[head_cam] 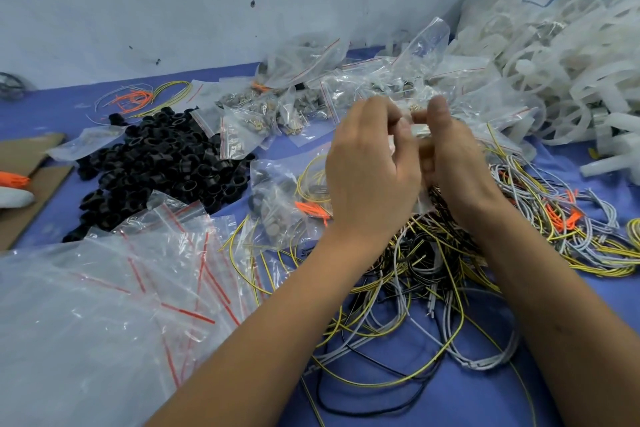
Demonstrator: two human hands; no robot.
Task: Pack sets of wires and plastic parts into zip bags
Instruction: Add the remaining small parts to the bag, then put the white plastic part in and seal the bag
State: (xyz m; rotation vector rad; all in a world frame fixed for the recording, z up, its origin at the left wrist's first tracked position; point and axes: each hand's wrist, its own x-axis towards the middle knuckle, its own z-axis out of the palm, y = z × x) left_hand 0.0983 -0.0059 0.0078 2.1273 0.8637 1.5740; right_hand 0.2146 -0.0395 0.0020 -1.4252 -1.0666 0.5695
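Observation:
My left hand (367, 170) and my right hand (457, 163) are raised together above the table, fingers curled and pinching a small clear zip bag (420, 130) between them. What the bag holds is hidden by my fingers. Below my hands lies a tangle of yellow, grey and black wires (433, 274). A filled zip bag with parts and an orange tie (287, 204) lies just left of my left wrist. Empty zip bags with red seal strips (145, 274) are piled at the lower left.
A heap of black plastic rings (162, 163) sits at the left. Filled bags (311, 94) are stacked along the back by the wall. White plastic parts (571, 73) spill from a large sack at the right. Cardboard (31, 180) lies at the far left.

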